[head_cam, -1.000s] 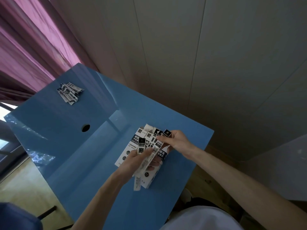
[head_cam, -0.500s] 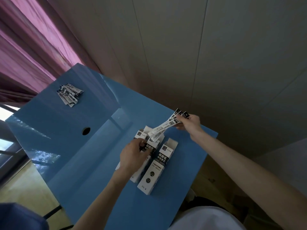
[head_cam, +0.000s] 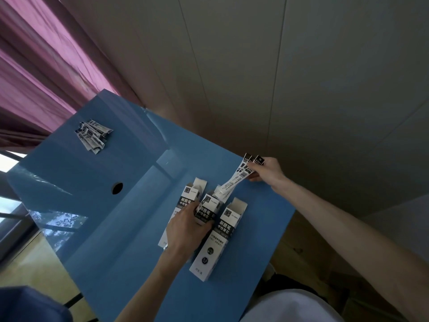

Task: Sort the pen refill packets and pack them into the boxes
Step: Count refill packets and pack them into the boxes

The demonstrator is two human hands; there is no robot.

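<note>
Fingers of right hand (head_cam: 267, 169) pinch refill packets (head_cam: 239, 180); left hand (head_cam: 185, 228) grips middle box (head_cam: 209, 209).

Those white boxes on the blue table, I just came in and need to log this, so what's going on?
A person is packing pen refills. The left hand grips the middle black-and-white cardboard box, one of three open boxes lying side by side on the glossy blue table. The right hand pinches a bunch of long white refill packets, whose far ends point into that box's mouth. A loose pile of packets waits at the table's far corner.
</note>
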